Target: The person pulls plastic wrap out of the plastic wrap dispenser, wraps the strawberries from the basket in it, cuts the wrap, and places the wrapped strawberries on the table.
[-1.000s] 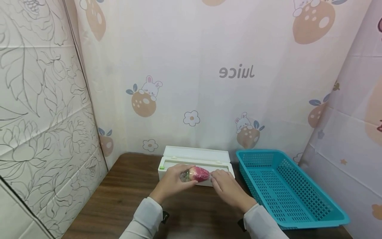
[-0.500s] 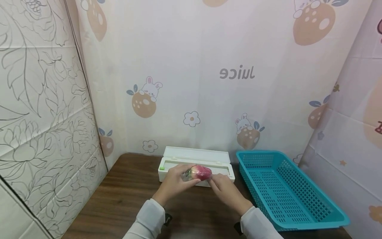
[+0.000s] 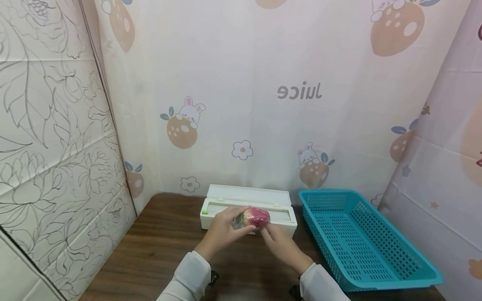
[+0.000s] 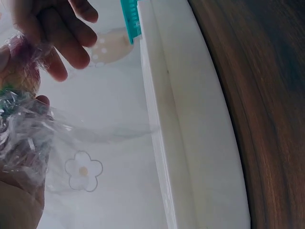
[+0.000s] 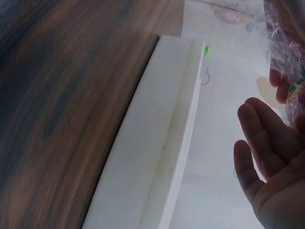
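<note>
A pink-red fruit (image 3: 257, 217), yellowish and green toward its left end, is wrapped in clear cling film (image 4: 24, 138). My left hand (image 3: 224, 228) grips its left part between thumb and fingers, above the table in front of a white cling film dispenser (image 3: 288, 229). At the fruit's right end, my right hand (image 3: 279, 244) pinches the film against it with thumb and forefinger. The other fingers of that hand stand loosely extended in both wrist views. Loose crinkled film bunches around the left palm, and a thin strip trails off toward the dispenser in the left wrist view.
The dispenser's lid (image 3: 248, 195) is raised against the patterned wall sheet (image 3: 226, 104). To the right stands a turquoise mesh basket (image 3: 320, 232) on the dark wooden table (image 3: 158, 234). A small green piece (image 3: 205, 212) sits at the dispenser's left end.
My right hand has moved left and in under the fruit's right end, folding the film against it. The fruit and left hand have shifted slightly right.
</note>
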`<state>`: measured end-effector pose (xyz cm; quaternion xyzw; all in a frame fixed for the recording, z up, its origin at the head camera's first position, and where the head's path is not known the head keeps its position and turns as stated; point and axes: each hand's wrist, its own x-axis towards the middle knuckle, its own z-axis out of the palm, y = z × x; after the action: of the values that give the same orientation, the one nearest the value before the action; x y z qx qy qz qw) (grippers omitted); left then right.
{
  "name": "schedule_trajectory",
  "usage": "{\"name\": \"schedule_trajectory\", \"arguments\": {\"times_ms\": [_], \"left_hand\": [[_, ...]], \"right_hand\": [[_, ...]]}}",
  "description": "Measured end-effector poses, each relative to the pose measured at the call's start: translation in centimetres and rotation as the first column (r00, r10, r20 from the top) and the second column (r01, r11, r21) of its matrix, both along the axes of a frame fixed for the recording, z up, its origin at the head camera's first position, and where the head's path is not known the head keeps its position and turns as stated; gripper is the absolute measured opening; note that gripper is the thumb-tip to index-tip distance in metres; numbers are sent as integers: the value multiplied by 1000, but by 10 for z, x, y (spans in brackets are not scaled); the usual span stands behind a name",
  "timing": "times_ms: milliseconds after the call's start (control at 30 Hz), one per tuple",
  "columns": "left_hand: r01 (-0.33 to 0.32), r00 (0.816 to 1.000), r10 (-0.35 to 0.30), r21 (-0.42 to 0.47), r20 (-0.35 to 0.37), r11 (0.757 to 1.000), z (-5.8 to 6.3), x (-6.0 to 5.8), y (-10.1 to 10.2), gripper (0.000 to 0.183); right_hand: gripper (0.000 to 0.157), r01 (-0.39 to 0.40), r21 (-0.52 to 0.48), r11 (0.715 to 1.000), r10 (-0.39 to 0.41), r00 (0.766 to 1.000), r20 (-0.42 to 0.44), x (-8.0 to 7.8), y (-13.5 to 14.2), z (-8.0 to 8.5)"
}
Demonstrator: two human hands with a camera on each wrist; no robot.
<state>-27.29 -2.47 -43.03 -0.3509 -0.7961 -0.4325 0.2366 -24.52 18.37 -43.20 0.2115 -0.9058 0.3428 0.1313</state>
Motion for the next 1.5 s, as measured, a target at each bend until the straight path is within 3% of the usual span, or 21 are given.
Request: {"name": "schedule_trajectory", "arguments": {"times_ms": [167, 300, 567, 733, 1000, 1167, 1300, 1500], "left_hand": [[-5, 1000, 5, 9, -15, 1000, -1, 1, 3, 57], [-1, 1000, 1, 33, 14, 999, -1, 2, 6, 57], [38, 999, -38, -18, 33, 999, -1, 0, 11, 60], [63, 998, -63, 15, 23, 998, 2, -1, 6, 56], [-24, 998, 23, 19, 55, 1000, 7, 0, -4, 59], [-49, 996, 49, -2, 78, 999, 7, 1, -6, 60], [-54, 996, 54, -4, 77, 999, 7, 1, -7, 60], [-33, 997, 34, -10, 76, 999, 5, 1, -9, 60]], "right_hand": [[31, -68, -89, 994, 80, 987, 139, 1, -5, -2], [32, -124, -77, 989, 136, 974, 181, 3, -7, -4], [33, -197, 89, 976, 183, 973, 142, 5, -12, -9], [34, -235, 155, 960, 223, 970, 94, 3, -8, -13], [42, -177, 70, 982, 169, 980, 107, -1, 13, -12], [37, -72, -17, 997, 74, 988, 139, 0, 23, -5], [37, -27, -70, 997, 33, 996, 84, 1, 29, 4], [39, -52, -80, 995, 52, 999, 1, -1, 37, 13]]}}
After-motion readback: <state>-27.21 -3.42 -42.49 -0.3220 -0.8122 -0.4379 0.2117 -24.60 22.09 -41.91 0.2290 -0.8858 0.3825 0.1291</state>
